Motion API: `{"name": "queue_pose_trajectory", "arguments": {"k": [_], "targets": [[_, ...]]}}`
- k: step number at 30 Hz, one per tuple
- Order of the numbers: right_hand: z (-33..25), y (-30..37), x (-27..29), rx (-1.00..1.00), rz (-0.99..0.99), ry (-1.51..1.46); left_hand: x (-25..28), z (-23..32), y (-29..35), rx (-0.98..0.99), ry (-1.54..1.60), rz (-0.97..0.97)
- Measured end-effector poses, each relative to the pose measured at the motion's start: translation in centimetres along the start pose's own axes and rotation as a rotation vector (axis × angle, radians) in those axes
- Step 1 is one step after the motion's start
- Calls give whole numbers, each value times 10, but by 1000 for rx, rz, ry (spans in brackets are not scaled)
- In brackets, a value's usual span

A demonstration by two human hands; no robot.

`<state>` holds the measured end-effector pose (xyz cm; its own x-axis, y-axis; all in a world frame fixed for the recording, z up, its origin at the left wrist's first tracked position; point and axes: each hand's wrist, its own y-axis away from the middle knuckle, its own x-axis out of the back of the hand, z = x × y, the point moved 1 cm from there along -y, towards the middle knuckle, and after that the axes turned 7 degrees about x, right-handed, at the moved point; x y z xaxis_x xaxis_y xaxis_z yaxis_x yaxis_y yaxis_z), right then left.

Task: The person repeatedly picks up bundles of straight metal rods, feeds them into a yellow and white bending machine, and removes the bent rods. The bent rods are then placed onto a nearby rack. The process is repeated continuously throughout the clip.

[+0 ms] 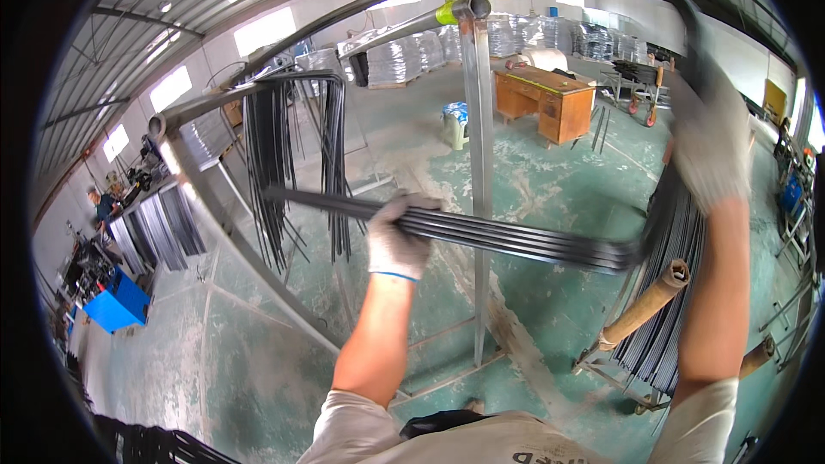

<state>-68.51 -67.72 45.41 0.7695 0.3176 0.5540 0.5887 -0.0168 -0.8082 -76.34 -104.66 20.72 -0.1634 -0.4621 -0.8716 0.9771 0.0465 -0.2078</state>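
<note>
I hold a bundle of several dark bent metal bars [524, 236] up in front of me. My left hand [400, 236], in a pale work glove, is closed around their lower straight run. My right hand [713, 146], also gloved and smeared by motion, is closed on the raised side of the bundle at the right. From there the bars curve overhead toward the left. Just beyond them stands a metal pipe rack [479, 163] with yellow-green tape near its top end. More bent bars [271, 155] hang from the rack's left arm.
A cart with dark bars [662, 301] and a brown wrapped post [644, 305] stands close on my right. Farther off are a wooden desk [546, 99], a stool [455, 127] and wrapped stacks [387, 60]. A blue box [118, 299] and a person [103, 206] are at far left.
</note>
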Motion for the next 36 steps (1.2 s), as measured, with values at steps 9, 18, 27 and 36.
{"name": "queue_pose_trajectory", "arguments": {"k": [9, 18, 27, 36], "targets": [[-270, -135, -120, 881, -113, -139, 114, 188, -102, -169, 364, -52], [-23, 215, -304, 709, -277, -838, 184, 80, -41, -265, 237, 736], [400, 610, -164, -1355, -521, 390, 206, -310, 83, 1030, -580, 676], [606, 814, -96, -2022, -679, 415, -135, -611, -62, 404, -1473, -217]]}}
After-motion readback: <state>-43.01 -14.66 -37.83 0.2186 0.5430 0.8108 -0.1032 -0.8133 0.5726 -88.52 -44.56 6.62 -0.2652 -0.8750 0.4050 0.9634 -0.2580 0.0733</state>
